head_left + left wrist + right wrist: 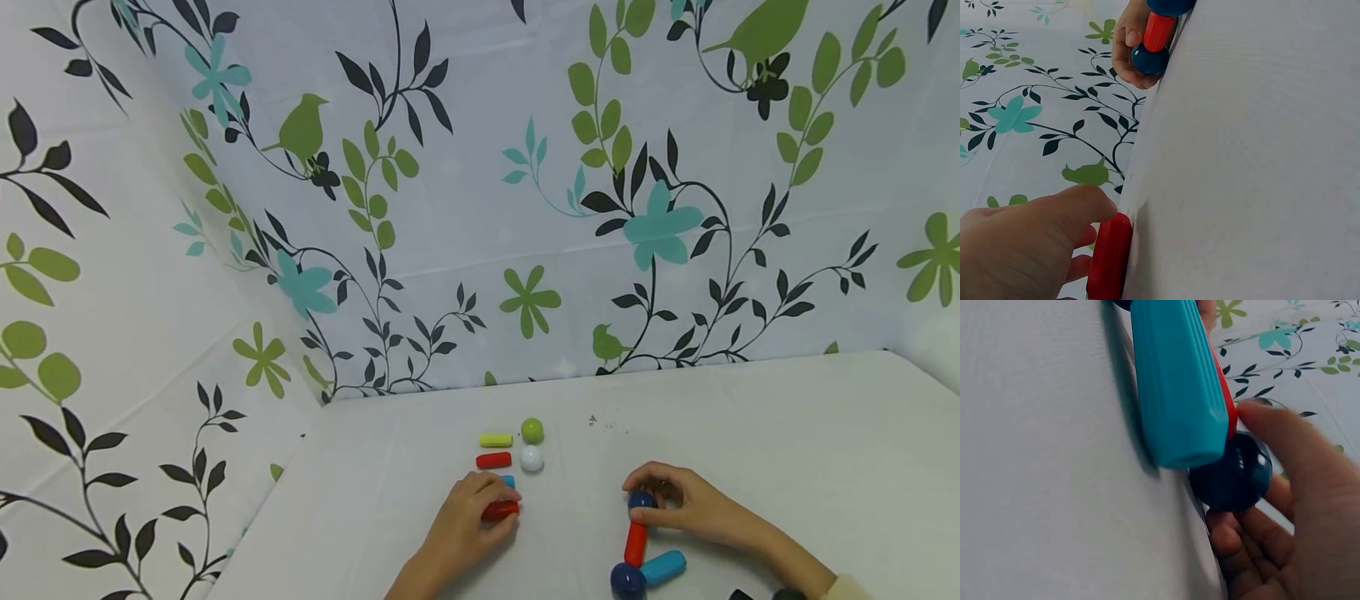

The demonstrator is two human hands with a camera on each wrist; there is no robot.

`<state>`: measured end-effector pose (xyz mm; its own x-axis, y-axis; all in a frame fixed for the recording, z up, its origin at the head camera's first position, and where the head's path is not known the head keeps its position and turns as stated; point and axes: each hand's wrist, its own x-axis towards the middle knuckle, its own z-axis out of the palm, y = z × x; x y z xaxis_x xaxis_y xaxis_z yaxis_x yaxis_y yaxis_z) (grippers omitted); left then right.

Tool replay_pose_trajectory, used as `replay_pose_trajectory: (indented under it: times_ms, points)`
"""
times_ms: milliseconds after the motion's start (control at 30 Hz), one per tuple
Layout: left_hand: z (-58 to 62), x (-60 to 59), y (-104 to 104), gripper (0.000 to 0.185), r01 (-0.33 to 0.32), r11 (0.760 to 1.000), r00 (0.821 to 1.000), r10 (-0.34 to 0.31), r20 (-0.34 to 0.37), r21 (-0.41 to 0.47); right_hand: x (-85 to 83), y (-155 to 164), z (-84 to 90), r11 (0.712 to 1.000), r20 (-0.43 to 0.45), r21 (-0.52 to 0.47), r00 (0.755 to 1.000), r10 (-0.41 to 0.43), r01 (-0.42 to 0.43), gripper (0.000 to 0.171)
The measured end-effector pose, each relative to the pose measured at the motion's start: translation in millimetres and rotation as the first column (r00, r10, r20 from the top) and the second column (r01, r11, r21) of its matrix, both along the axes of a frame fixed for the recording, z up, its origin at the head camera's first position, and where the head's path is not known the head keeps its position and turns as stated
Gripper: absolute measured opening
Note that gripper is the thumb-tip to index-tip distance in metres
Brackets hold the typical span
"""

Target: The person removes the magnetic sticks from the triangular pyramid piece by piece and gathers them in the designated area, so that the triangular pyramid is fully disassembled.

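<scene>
My left hand [468,521] holds a red rod [500,510] on the table between thumb and fingers; up close in the left wrist view the thumb meets the end of this red rod [1110,256]. With thumb and fingers, my right hand [693,504] grips a dark blue ball [642,500]. A second red rod [635,544] joins that ball to another dark blue ball [627,581] nearer me. From the nearer ball a light blue rod [663,568] sticks out to the right; it fills the front of the right wrist view, beside the gripped blue ball [1235,475].
Just beyond my left hand lie a yellow-green rod [496,440], a red rod [493,460] and a partly covered blue rod [508,481]. A green ball [532,430] and a white ball [532,458] sit beside them. A patterned cloth [465,208] hangs behind the white table [787,433].
</scene>
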<state>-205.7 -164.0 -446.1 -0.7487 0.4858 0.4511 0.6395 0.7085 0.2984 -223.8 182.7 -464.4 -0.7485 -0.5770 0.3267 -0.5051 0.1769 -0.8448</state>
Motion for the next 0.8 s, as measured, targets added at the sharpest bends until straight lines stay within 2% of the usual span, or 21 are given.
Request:
replay_pose_trajectory:
  times_ms: [167,233,300,400,467,533,667,733,800]
  points:
    - [5.2,3.3,7,0.017,0.013,0.999,0.999,-0.012,-0.032,0.047,-4.0,9,-0.7,0.984,-0.079,-0.027,0.982,0.171,-0.174,0.033]
    - [6.4,5.2,10,0.018,0.035,0.997,0.998,-0.031,-0.059,0.068,-4.8,11,-0.4,0.977,-0.08,-0.03,0.974,0.21,-0.213,0.035]
    - [6.7,6.7,13,0.019,0.077,0.993,0.992,-0.068,-0.106,0.086,-5.2,11,-0.2,0.974,-0.068,-0.025,0.973,0.222,-0.224,0.035]
    - [6.8,7.9,18,0.02,0.158,0.983,0.971,-0.137,-0.194,0.096,-4.0,11,0.7,0.978,-0.041,-0.022,0.977,0.207,-0.208,0.032]
    - [7.2,9.5,22,0.021,0.202,0.975,0.96,-0.178,-0.218,0.093,-3.0,10,1.5,0.982,-0.03,-0.02,0.982,0.188,-0.188,0.03]
    - [8.1,12.4,25,0.02,0.217,0.972,0.964,-0.199,-0.178,0.088,-2.1,10,1.9,0.986,-0.023,-0.017,0.985,0.168,-0.169,0.029]
    - [12.4,20.7,31,0.017,0.189,0.98,0.981,-0.191,0.034,0.058,-1.1,8,1.3,0.991,-0.02,-0.006,0.991,0.131,-0.132,0.028]
    - [15.4,24.3,34,0.015,0.166,0.986,0.976,-0.168,0.14,0.03,-0.6,8,0.8,0.993,-0.014,-0.004,0.993,0.118,-0.118,0.027]
    - [18.2,26.9,37,0.015,0.152,0.988,0.961,-0.15,0.234,0.006,-0.1,7,0.5,0.994,-0.006,-0.002,0.994,0.107,-0.107,0.026]
